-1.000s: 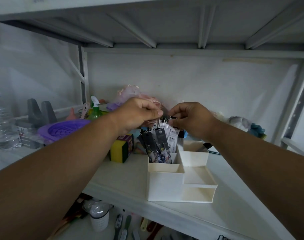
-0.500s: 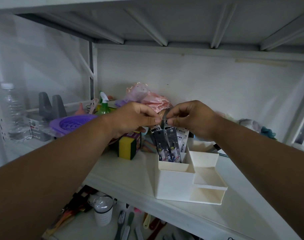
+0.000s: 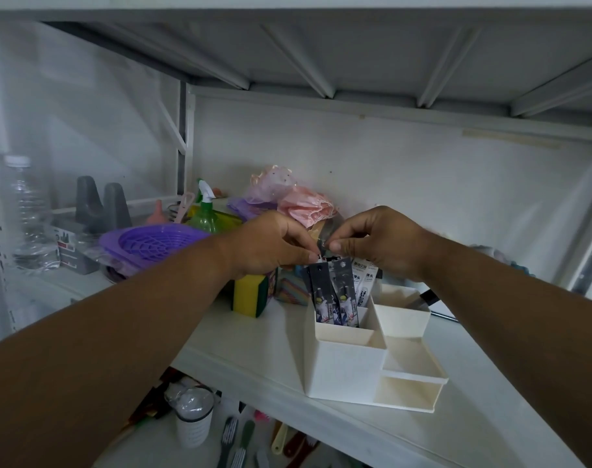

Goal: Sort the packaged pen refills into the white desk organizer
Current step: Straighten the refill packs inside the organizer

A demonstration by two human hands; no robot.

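Observation:
The white desk organizer [image 3: 348, 366] stands on the white shelf, right of centre. Several dark packaged pen refills [image 3: 335, 295] stand upright in its tall back-left compartment, with white-labelled packs [image 3: 364, 288] just behind them. My left hand [image 3: 271, 244] and my right hand [image 3: 379, 241] meet right above the packs. Both pinch the top edges of the refill packs between thumb and fingers. The organizer's lower front trays hold nothing I can see.
A yellow-green sponge [image 3: 250, 293] sits left of the organizer. Behind it are a purple basket [image 3: 153, 243], a green spray bottle [image 3: 205, 214], pink fabric [image 3: 301, 204] and a clear water bottle [image 3: 28, 211]. A lower shelf holds a jar [image 3: 191, 420] and brushes.
The camera view has shifted, so the organizer sits further right in the frame. Both hands stay pinched together over the refill packs in the tall compartment.

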